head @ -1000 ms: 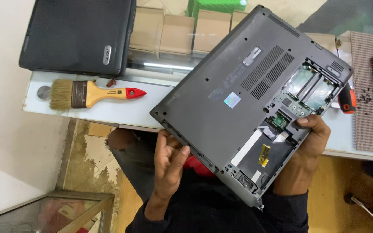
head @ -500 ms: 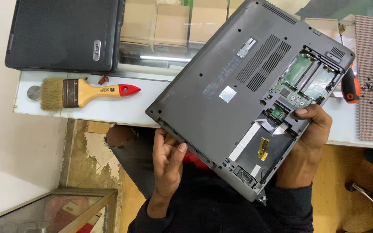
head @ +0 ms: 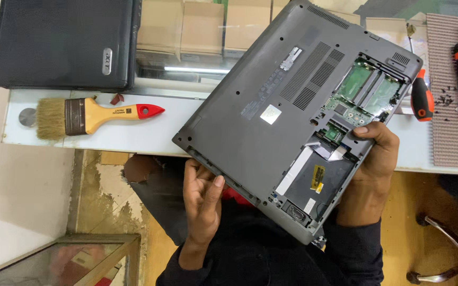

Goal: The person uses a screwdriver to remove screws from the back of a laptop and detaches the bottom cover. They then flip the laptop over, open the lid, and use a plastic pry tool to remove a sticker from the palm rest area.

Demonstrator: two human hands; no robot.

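Head view: an upturned grey laptop, its service bay uncovered, tilts above the white bench. The left hand clasps its near edge; the right hand grips beside the bay.

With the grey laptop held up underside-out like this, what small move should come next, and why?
Probably lower the laptop flat onto the white table. Both hands, left and right, only support its edges, so neither is free to work in the open bay.
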